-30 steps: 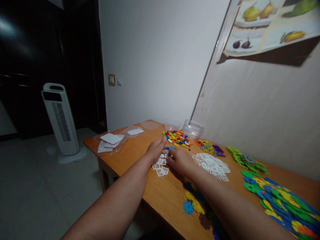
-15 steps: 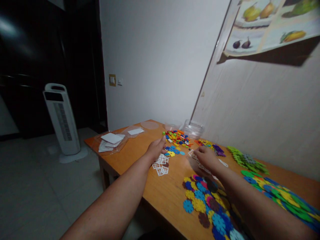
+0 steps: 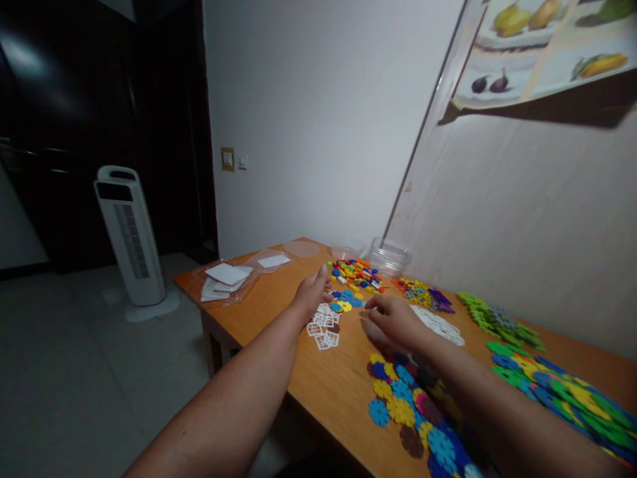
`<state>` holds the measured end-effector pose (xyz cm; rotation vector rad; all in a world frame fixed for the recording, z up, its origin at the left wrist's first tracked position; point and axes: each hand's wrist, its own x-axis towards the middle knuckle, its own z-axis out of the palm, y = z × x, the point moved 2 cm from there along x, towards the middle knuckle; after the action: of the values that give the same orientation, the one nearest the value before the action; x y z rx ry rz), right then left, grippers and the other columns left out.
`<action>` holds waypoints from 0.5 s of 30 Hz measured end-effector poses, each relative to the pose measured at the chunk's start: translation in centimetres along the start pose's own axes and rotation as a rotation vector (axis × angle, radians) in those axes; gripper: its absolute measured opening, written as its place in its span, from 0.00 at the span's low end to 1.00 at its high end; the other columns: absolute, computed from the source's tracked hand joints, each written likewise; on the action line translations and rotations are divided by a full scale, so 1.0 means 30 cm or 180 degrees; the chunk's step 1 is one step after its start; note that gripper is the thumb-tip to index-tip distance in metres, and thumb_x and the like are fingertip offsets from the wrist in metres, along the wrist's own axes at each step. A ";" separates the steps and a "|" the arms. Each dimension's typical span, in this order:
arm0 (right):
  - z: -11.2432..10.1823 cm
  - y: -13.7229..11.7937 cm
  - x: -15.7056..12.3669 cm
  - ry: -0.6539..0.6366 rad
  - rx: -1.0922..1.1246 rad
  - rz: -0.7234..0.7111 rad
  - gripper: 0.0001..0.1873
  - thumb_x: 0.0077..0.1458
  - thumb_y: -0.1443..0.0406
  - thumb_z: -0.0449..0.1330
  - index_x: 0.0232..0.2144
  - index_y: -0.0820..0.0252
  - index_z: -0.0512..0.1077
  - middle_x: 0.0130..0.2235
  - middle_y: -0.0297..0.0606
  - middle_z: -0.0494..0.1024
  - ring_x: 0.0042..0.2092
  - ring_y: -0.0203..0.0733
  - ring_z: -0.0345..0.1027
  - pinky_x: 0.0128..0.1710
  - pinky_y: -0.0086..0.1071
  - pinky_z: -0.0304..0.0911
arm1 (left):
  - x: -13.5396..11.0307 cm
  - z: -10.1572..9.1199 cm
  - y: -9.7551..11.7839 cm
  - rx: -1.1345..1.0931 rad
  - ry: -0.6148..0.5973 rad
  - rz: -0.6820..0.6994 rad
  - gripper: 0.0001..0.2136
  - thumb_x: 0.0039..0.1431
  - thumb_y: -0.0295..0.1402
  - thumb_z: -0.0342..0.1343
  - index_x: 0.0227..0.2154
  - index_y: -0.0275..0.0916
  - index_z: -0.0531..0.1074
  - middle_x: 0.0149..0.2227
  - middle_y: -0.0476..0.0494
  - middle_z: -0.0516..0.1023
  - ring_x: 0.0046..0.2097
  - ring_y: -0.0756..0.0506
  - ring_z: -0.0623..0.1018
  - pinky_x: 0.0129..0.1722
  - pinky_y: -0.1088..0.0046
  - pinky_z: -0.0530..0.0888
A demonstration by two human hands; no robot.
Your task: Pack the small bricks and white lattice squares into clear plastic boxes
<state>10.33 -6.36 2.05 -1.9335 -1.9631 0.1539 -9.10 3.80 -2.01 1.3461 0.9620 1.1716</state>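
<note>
My left hand (image 3: 313,290) rests on the wooden table (image 3: 328,385), fingers loosely curled, beside a small group of white lattice pieces (image 3: 322,326). Its fingertips point at a few blue and yellow flower discs (image 3: 346,302). My right hand (image 3: 393,320) hovers low over the table with fingers bent and pinched together; what they hold, if anything, is too small to see. Just behind it lies a heap of white lattice pieces (image 3: 440,325). Below my right forearm spreads a patch of coloured flower discs (image 3: 403,405).
A pile of small coloured bricks (image 3: 355,273) and clear plastic tubs (image 3: 391,255) sit at the far end. Green pieces (image 3: 497,322) and mixed coloured pieces (image 3: 562,392) line the wall side. A clear tray with white cards (image 3: 226,279) lies at the left corner. A white tower fan (image 3: 132,239) stands on the floor.
My right hand went from the small white pieces to the white heap, then came back left toward the middle. My left hand stayed put. The view shifted slightly.
</note>
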 end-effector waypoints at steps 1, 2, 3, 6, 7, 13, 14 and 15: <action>0.019 -0.047 0.007 -0.0095 -0.0010 -0.0066 0.15 0.57 0.58 0.56 0.39 0.57 0.78 0.35 0.39 0.80 0.36 0.41 0.70 0.34 0.30 0.58 | 0.000 -0.001 0.001 -0.0014 0.0017 -0.0002 0.39 0.56 0.66 0.40 0.47 0.32 0.72 0.46 0.31 0.77 0.30 0.49 0.78 0.32 0.73 0.75; 0.036 -0.090 0.015 -0.0181 -0.0009 -0.0158 0.15 0.57 0.58 0.56 0.41 0.57 0.78 0.37 0.39 0.80 0.37 0.41 0.71 0.36 0.29 0.59 | 0.000 -0.001 0.001 -0.0010 0.0031 0.0000 0.39 0.57 0.66 0.39 0.47 0.32 0.72 0.46 0.31 0.77 0.31 0.49 0.78 0.32 0.73 0.74; 0.050 -0.129 0.023 -0.0240 -0.0035 -0.0236 0.15 0.57 0.59 0.56 0.42 0.56 0.78 0.38 0.40 0.81 0.38 0.41 0.71 0.36 0.29 0.59 | 0.001 -0.002 0.001 0.0007 0.0038 0.0006 0.39 0.57 0.66 0.39 0.47 0.32 0.72 0.46 0.31 0.77 0.31 0.49 0.78 0.32 0.73 0.74; 0.085 -0.221 0.047 -0.0394 -0.0232 -0.0350 0.17 0.58 0.58 0.55 0.45 0.54 0.77 0.39 0.41 0.81 0.39 0.42 0.73 0.36 0.30 0.59 | 0.006 -0.004 -0.003 0.0099 0.0025 0.0031 0.39 0.57 0.66 0.38 0.47 0.33 0.73 0.48 0.32 0.77 0.34 0.47 0.79 0.32 0.73 0.74; 0.094 -0.243 0.054 -0.0432 -0.0334 -0.0342 0.18 0.58 0.57 0.54 0.46 0.54 0.77 0.39 0.42 0.82 0.39 0.44 0.73 0.36 0.31 0.59 | 0.007 -0.005 -0.005 0.0128 0.0020 0.0039 0.39 0.57 0.66 0.38 0.47 0.33 0.73 0.49 0.32 0.76 0.36 0.46 0.79 0.33 0.73 0.74; 0.116 -0.309 0.073 -0.0562 -0.0778 -0.0159 0.18 0.57 0.57 0.55 0.44 0.56 0.78 0.43 0.46 0.81 0.41 0.49 0.75 0.36 0.34 0.63 | 0.020 -0.007 -0.025 0.0365 0.0014 0.0129 0.39 0.57 0.66 0.36 0.45 0.35 0.74 0.47 0.34 0.78 0.39 0.44 0.79 0.34 0.72 0.74; 0.116 -0.313 0.072 -0.0552 -0.0810 -0.0148 0.18 0.57 0.57 0.55 0.45 0.56 0.78 0.43 0.46 0.81 0.42 0.49 0.76 0.37 0.34 0.64 | 0.022 -0.007 -0.028 0.0406 0.0012 0.0143 0.39 0.57 0.66 0.36 0.44 0.35 0.74 0.46 0.34 0.78 0.39 0.44 0.79 0.34 0.72 0.74; 0.115 -0.316 0.070 -0.0527 -0.0845 -0.0158 0.17 0.58 0.58 0.54 0.44 0.56 0.78 0.43 0.47 0.81 0.42 0.49 0.76 0.38 0.34 0.64 | 0.025 -0.007 -0.032 0.0434 0.0011 0.0155 0.39 0.57 0.66 0.36 0.43 0.35 0.74 0.45 0.35 0.79 0.38 0.44 0.79 0.34 0.72 0.74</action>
<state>0.29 -4.13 2.46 -2.0912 -2.2351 0.0422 -9.10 4.67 -2.87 1.4833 1.0321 1.1623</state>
